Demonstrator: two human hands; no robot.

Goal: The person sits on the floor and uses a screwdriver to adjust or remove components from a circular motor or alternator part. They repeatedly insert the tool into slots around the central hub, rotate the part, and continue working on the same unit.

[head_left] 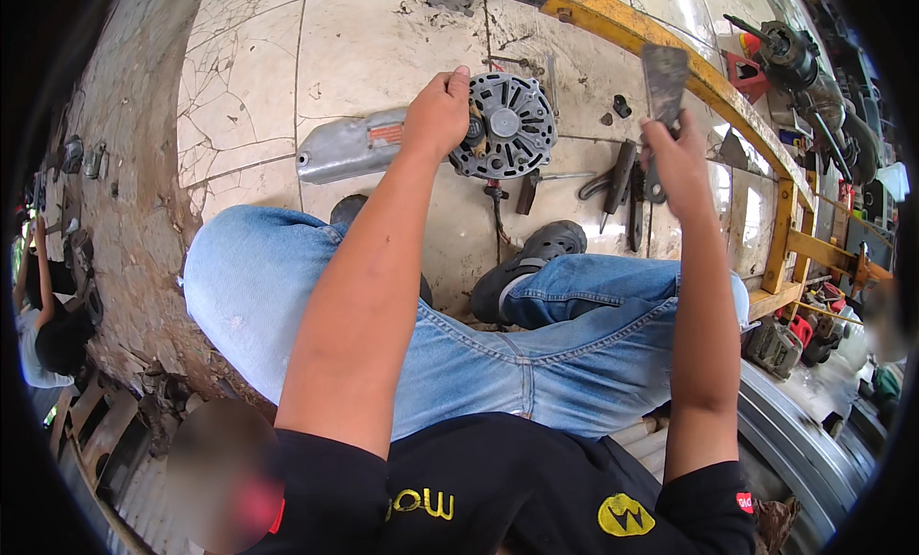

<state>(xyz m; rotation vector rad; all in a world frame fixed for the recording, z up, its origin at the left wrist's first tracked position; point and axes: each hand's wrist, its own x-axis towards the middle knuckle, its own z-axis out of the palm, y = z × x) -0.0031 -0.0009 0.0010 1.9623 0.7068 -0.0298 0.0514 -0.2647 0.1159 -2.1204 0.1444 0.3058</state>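
Observation:
A round, slotted grey metal alternator [522, 105] stands on the tiles in front of me. My left hand [438, 115] is closed on its left edge, thumb up; the fingers behind are partly hidden. My right hand [678, 158] grips a wide-bladed scraper [664, 77], apart from the alternator, with the dull blade pointing away from me. Left of the alternator lies a long grey metal cover [335, 153] with an orange label, partly behind my left hand. A screwdriver [528, 191] and a dark-handled pointed tool [621, 172] lie between the alternator and my right hand.
A yellow metal frame [708, 77] runs along the right side. Small dark parts [622, 105] lie near the scraper. My black clog [536, 263] is close to the tools. Machine parts [799, 67] crowd the far right. Another person [53, 335] is at the far left.

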